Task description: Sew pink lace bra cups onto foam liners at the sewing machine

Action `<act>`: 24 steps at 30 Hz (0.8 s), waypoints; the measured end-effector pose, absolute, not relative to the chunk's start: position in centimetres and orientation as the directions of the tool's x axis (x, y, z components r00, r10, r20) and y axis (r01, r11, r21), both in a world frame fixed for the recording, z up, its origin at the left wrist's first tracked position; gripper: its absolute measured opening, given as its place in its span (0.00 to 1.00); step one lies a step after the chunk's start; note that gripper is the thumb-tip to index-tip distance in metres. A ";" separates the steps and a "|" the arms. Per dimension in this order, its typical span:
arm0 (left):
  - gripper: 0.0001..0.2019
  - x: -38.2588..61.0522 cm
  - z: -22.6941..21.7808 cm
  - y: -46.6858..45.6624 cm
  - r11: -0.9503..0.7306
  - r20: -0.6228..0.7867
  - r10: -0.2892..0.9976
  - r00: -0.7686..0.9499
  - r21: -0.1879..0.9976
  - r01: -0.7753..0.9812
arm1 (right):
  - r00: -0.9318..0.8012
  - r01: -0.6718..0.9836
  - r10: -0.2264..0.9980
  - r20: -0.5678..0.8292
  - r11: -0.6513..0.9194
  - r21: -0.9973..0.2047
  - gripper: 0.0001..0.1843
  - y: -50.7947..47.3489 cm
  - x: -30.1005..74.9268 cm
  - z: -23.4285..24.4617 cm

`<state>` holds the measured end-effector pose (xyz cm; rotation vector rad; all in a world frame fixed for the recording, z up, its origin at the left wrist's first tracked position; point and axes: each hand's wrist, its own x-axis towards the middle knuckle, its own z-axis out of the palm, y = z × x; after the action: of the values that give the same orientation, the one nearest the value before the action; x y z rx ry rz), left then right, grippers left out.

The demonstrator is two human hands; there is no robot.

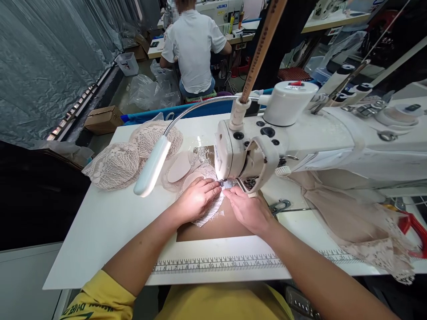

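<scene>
Under the lit needle area of the white sewing machine [233,153] lies a pale lace bra cup piece [210,215]. My left hand [199,200] rests flat on top of it, fingers stretched toward the presser foot [228,183]. From the other side, my right hand [248,210] has its fingertips closed together at the edge of the lace, just beside the foot. What sits between those fingertips is mostly hidden. Joined pale cup pieces [178,171] extend behind my left hand. A brown sheet [216,229] covers the machine bed beneath the work.
Finished-looking lace cups [115,164] lie at the table's left. A white lamp [153,166] on a bendable neck hangs over the work. Beige lace fabric [353,213] and red-handled scissors [413,231] lie right. A ruler strip [216,265] runs along the front edge. A person [195,49] sits ahead.
</scene>
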<state>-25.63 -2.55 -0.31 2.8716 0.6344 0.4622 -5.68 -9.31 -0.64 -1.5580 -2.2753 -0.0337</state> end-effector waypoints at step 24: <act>0.14 -26.2 0.3 -2.8 -0.939 0.240 0.333 0.912 0.167 0.299 | -0.378 0.862 0.870 0.317 0.455 -0.224 0.18 -9.4 -5.5 -0.3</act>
<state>-26.25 -2.83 0.35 2.9468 0.4894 0.4030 -5.46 -9.44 -0.32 -1.4603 -2.3230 0.0301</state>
